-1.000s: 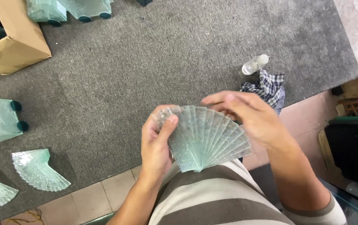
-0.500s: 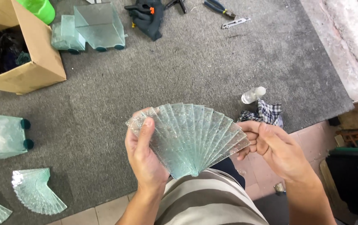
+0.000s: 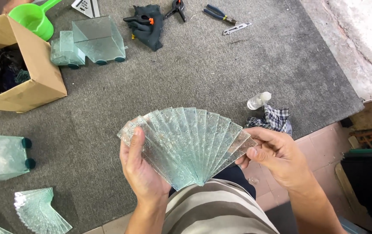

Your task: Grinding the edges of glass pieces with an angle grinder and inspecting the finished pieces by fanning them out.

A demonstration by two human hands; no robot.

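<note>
- Since a half second ago, the glass fan (image 3: 190, 145) has spread wider, and the right hand (image 3: 277, 158) has slid out to its far right edge; more of the tools at the far end of the carpet now show.
- Nearest, the left hand (image 3: 145, 171) has its grip clamped on the fan's left side, thumb laid over the top of the patterned strips, palm underneath.
- That right hand has its grip pinched on the outermost strip, fingertips together on the glass edge.
- Held up between both grips, over the striped shirt (image 3: 216, 208), the fan is a set of pale green textured glass strips meeting at a point near the body.
- Left of the left grip, low down, a smaller glass fan (image 3: 38, 212) lies on the grey carpet (image 3: 203, 73); above it sits a glass box (image 3: 2, 156) with dark round feet.
- Just beyond the right grip lie a checked cloth (image 3: 272, 119) and a small clear bottle (image 3: 258, 100), touching or nearly so.
- Farther off, left of both grips, an open cardboard box (image 3: 25, 73) stands with a green scoop (image 3: 34, 19) behind it, and two glass boxes (image 3: 88, 41) beside it.
- Farthest, a black glove (image 3: 149, 26), a clamp (image 3: 176, 8) and pliers (image 3: 218, 13) lie on the carpet; a small metal piece (image 3: 236, 28), perhaps a blade, lies by the pliers.
</note>
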